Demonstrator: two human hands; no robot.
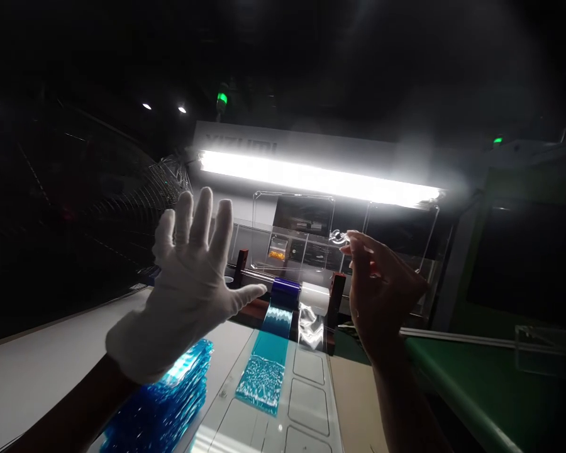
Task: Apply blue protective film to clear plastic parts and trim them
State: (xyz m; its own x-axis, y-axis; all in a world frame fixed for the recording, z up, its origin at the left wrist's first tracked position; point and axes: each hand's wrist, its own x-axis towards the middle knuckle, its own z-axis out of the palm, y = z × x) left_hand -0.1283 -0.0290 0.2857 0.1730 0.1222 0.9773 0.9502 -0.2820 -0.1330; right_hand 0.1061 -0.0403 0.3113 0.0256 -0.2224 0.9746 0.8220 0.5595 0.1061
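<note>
My left hand (188,283), in a white glove, is raised with its fingers spread and holds nothing. Bare, my right hand (382,289) pinches a small clear plastic piece (338,237) with a ring-like shape between thumb and fingertips, lifted towards the light. Between the hands, a roll of blue film (286,288) hangs beside a roll of clear film (315,296). A blue film strip (268,346) runs from its roll down over the white work surface (238,418). Beneath my left wrist, a shiny stack of blue film pieces (170,402) is partly covered by the glove.
A bright tube light (321,179) crosses above the rolls. Behind them stand clear compartments, one with a small container of orange bits (277,251). Dark posts (337,292) flank the rolls. To the right lies a green belt-like surface (476,384); a fan guard (141,195) is at left.
</note>
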